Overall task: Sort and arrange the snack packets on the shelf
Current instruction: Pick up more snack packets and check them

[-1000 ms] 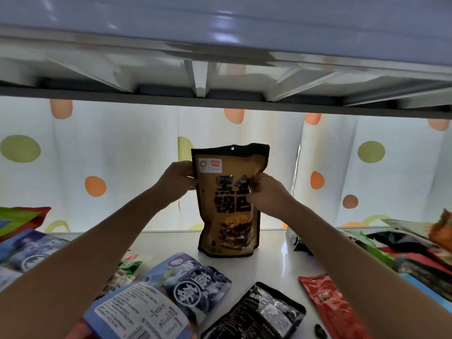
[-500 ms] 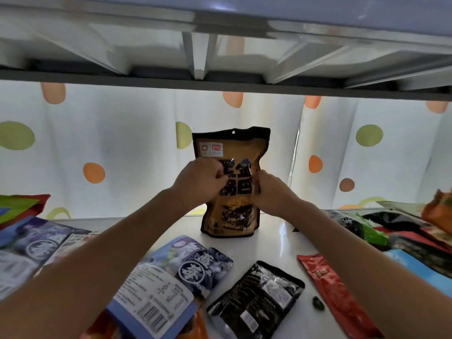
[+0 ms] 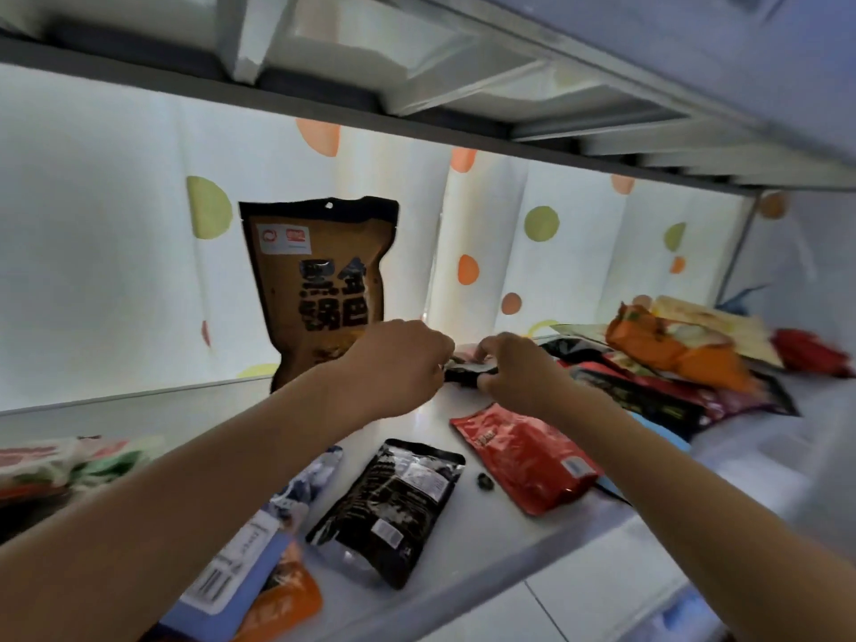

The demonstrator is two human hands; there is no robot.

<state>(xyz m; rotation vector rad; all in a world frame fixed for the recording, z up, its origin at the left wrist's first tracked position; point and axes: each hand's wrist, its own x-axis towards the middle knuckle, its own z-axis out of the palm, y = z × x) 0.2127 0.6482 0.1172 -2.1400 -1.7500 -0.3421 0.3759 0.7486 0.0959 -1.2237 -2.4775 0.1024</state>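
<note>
A brown snack packet (image 3: pixel 319 271) with black characters stands upright at the back of the white shelf (image 3: pixel 486 539), leaning on the dotted curtain (image 3: pixel 116 271), with no hand on it. Just right of its base, my left hand (image 3: pixel 398 363) and my right hand (image 3: pixel 514 370) meet over a small dark packet (image 3: pixel 463 375) lying on the shelf. Both hands have curled fingers and pinch that packet at its two ends; most of it is hidden by them.
Nearer the front lie a black packet (image 3: pixel 389 507), a red packet (image 3: pixel 523 456), a blue-white packet (image 3: pixel 245 558) over an orange one (image 3: pixel 282 604), and a small dark bit (image 3: pixel 485 481). Packet piles sit at the right (image 3: pixel 671 349) and left (image 3: pixel 60 461). The upper shelf (image 3: pixel 417 118) hangs low overhead.
Both hands let go of the brown packet, which stays standing, and moved down and right onto the small dark packet. The view swung to the right.
</note>
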